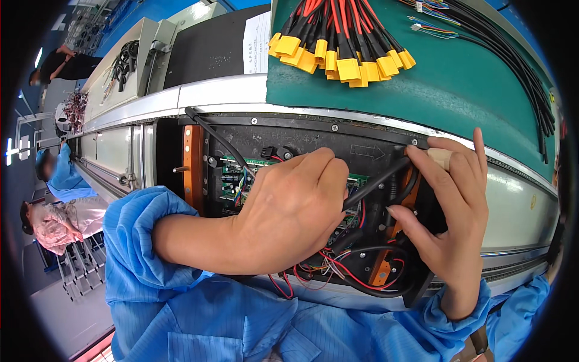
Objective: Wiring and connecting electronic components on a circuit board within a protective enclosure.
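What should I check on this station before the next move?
- Left hand grip on the thick black cable: cannot tell, fingertips hidden.
- Right hand pinch closed: not ok, thumb and index finger apart.
- Circuit board in full view: not ok, left hand covers much of it.
- Thin wires tidy: not ok, tangled toward the person.
- Yellow connectors clear of both hands: ok, on the green mat.

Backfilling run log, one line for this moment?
left hand: gripping black cable | right hand: open, fingertip at cable | beneath: circuit board
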A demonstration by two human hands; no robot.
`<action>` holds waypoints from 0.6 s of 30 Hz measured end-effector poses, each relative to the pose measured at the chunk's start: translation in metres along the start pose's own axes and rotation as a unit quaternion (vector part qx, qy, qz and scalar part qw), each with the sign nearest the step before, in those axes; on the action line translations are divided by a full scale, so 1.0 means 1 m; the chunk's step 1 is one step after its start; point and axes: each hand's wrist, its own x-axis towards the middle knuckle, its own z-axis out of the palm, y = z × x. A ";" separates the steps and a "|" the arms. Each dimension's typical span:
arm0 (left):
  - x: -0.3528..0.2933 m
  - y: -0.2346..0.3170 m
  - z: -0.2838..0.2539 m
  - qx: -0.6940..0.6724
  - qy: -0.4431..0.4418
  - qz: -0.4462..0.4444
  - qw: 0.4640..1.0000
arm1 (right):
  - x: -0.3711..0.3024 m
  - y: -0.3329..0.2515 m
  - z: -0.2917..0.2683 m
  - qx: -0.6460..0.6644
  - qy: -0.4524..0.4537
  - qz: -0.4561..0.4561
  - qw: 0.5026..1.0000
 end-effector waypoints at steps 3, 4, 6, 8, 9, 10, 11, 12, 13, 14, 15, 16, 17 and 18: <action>0.001 -0.002 -0.001 -0.007 -0.003 -0.001 1.000 | 0.001 -0.003 0.002 -0.003 0.001 0.028 1.000; 0.002 -0.003 -0.002 -0.010 -0.003 0.000 1.000 | 0.003 -0.005 0.002 -0.006 -0.001 0.029 1.000; 0.004 -0.004 -0.005 -0.008 -0.014 -0.007 1.000 | 0.007 -0.007 0.003 -0.012 -0.005 0.037 0.999; 0.005 -0.005 -0.008 -0.004 -0.025 -0.013 1.000 | 0.011 -0.009 0.003 -0.017 -0.008 0.043 0.999; 0.005 -0.007 -0.009 -0.006 -0.024 -0.013 1.000 | 0.012 -0.009 0.004 -0.019 -0.009 0.044 0.999; 0.005 -0.008 -0.009 -0.008 -0.025 -0.014 1.000 | 0.014 -0.009 0.006 -0.021 -0.005 0.040 0.999; 0.004 -0.010 -0.010 -0.009 -0.025 -0.015 1.000 | 0.015 -0.009 0.007 -0.023 -0.002 0.037 0.999; 0.004 -0.011 -0.011 -0.011 -0.026 -0.016 0.999 | 0.016 -0.010 0.009 -0.025 0.002 0.033 0.999; 0.004 -0.012 -0.011 -0.012 -0.027 -0.017 0.999 | 0.017 -0.010 0.010 -0.026 0.006 0.030 0.999; 0.004 -0.013 -0.012 -0.013 -0.024 -0.017 0.999 | 0.017 -0.010 0.010 -0.028 0.005 0.028 0.999; 0.004 -0.013 -0.012 -0.014 -0.029 -0.014 0.999 | 0.017 -0.011 0.010 -0.026 0.005 0.029 0.999; 0.004 -0.013 -0.012 -0.014 -0.033 -0.012 0.999 | 0.016 -0.011 0.010 -0.024 0.006 0.030 0.999; 0.004 -0.014 -0.013 -0.015 -0.038 -0.010 0.999 | 0.016 -0.012 0.011 -0.021 0.006 0.031 0.999; 0.003 -0.014 -0.013 -0.016 -0.042 -0.008 0.999 | 0.016 -0.012 0.010 -0.018 0.006 0.031 0.999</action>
